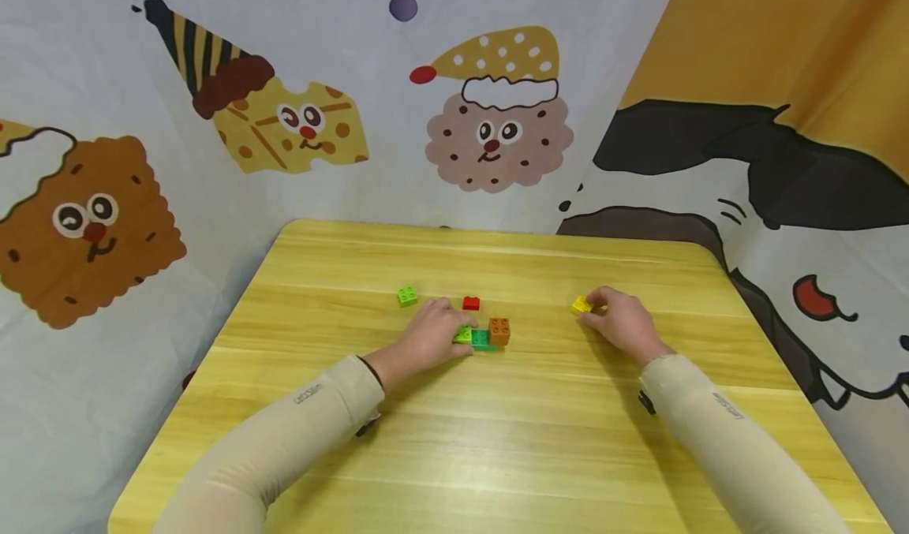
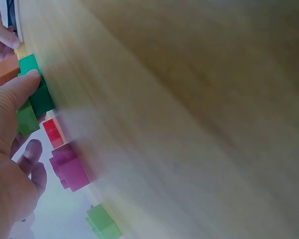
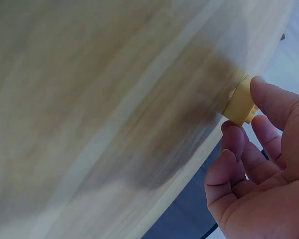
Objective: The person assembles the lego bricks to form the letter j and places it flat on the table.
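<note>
My left hand (image 1: 428,335) grips a small build of toy bricks near the middle of the table. Its base is a green brick (image 1: 480,339), with a light green brick (image 1: 464,334) at the left end, partly behind the fingers, and an orange-brown brick (image 1: 499,330) at the right end. Off to the right, my right hand (image 1: 626,323) pinches a yellow brick (image 1: 580,305) between thumb and fingers. The right wrist view shows this yellow brick (image 3: 240,101) close at the tabletop, its studs facing the palm.
Behind the build lies a red brick (image 1: 471,303). A loose light green brick (image 1: 407,296) sits farther left. The left wrist view shows a purple brick (image 2: 71,168) beside the red one; my left hand hides it from the head view. A printed cloth (image 1: 383,195) hangs behind the wooden table (image 1: 454,455).
</note>
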`<state>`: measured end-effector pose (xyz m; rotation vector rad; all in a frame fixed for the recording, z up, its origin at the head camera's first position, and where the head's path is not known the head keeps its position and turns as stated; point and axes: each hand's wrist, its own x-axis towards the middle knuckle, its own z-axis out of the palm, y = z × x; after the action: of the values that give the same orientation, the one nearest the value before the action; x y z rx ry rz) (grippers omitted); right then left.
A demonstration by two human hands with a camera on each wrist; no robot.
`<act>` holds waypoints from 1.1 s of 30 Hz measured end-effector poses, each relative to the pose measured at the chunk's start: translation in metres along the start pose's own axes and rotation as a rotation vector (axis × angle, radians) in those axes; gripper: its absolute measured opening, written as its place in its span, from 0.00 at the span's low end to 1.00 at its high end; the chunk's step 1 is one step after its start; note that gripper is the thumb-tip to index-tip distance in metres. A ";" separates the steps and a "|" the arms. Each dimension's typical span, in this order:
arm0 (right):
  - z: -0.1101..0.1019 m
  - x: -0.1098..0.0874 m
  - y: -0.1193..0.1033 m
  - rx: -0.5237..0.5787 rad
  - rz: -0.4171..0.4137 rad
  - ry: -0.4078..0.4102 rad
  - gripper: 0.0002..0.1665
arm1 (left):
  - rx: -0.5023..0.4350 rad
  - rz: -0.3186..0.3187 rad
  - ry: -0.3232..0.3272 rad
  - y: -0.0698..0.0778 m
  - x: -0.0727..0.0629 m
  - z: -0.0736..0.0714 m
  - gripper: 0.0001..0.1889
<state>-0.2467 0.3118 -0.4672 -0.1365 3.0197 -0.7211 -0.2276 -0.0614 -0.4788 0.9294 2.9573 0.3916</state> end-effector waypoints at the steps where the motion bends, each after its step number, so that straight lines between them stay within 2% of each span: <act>1: 0.000 0.000 -0.002 -0.003 -0.006 0.003 0.25 | 0.001 -0.001 -0.001 0.000 0.000 0.000 0.25; 4: 0.002 0.000 -0.011 0.000 -0.022 0.006 0.23 | 0.000 0.000 0.001 0.001 0.000 -0.001 0.25; 8: 0.002 -0.004 -0.036 0.064 -0.067 -0.024 0.22 | -0.002 0.000 0.005 0.001 -0.001 -0.001 0.24; 13: 0.000 -0.015 -0.081 0.167 -0.186 -0.073 0.20 | 0.002 0.003 0.009 0.001 -0.001 -0.002 0.25; 17: 0.001 -0.023 -0.106 0.189 -0.280 -0.097 0.18 | 0.001 0.011 0.013 0.001 -0.001 -0.001 0.25; 23: 0.008 -0.025 -0.120 0.146 -0.347 -0.124 0.18 | -0.010 0.016 0.017 0.001 -0.001 -0.001 0.24; 33: 0.014 -0.023 -0.126 0.126 -0.361 -0.144 0.21 | -0.027 0.028 0.023 0.001 -0.001 -0.002 0.24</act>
<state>-0.2130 0.1958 -0.4220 -0.7092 2.8302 -0.8788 -0.2267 -0.0616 -0.4763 0.9707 2.9546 0.4443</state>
